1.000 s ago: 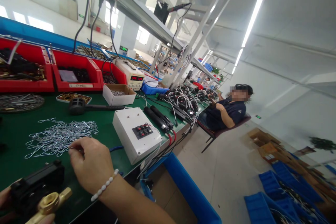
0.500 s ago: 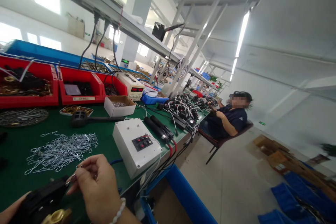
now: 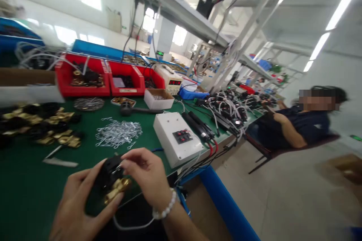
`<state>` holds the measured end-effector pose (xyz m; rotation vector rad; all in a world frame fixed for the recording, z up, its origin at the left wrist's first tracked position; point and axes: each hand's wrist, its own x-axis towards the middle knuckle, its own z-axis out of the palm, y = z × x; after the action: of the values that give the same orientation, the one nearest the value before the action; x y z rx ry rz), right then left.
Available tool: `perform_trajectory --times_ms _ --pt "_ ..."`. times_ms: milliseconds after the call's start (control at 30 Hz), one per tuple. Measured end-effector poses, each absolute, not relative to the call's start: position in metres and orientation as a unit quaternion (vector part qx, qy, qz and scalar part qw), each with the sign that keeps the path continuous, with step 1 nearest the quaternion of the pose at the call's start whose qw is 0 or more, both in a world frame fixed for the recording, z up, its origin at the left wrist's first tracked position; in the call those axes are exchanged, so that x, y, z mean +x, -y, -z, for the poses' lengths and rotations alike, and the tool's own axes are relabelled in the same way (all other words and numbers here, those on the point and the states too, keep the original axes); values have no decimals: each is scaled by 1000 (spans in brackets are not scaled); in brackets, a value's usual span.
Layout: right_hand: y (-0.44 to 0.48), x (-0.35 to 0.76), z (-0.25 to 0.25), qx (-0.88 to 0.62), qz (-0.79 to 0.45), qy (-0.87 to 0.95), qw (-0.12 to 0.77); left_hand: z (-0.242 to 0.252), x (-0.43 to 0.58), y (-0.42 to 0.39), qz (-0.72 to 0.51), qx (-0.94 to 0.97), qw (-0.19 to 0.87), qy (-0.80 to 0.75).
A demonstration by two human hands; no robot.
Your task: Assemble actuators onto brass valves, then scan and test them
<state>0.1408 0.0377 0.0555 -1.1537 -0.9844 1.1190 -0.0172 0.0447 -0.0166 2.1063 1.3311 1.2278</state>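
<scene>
My left hand (image 3: 76,196) is wrapped around a black plastic housing (image 3: 109,169) with a brass fitting (image 3: 117,190) on its near side. The left thumb presses along the brass. My right hand (image 3: 151,177), with a beaded bracelet on its wrist, is closed in a pinch at the housing's right edge. Between its fingertips is a thin wire clip, mostly hidden, lying against the housing. Just beyond the hands lies a loose pile of silvery wire clips (image 3: 118,134) on the green bench top (image 3: 93,154).
Black-and-brass assemblies (image 3: 59,124) lie at left. Red bins (image 3: 127,79) line the back. A white switch box (image 3: 172,147) and black cylindrical handles (image 3: 195,124) stand right of my hands. A blue crate (image 3: 226,203) is below the bench edge. A person (image 3: 299,124) sits at right.
The view has swung left and down, bringing the left hand and the brass fitting fully into sight. The right fingers are now closer in against the housing.
</scene>
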Motion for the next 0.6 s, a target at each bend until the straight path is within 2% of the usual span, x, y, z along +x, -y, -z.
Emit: perform_trajectory --times_ms 233,600 --pt "-35 144 -55 -503 -466 479 548 2 -17 -42 -428 737 218 -475" --pt "-38 138 -51 -537 -307 619 484 -6 -16 -40 -441 727 259 -459"
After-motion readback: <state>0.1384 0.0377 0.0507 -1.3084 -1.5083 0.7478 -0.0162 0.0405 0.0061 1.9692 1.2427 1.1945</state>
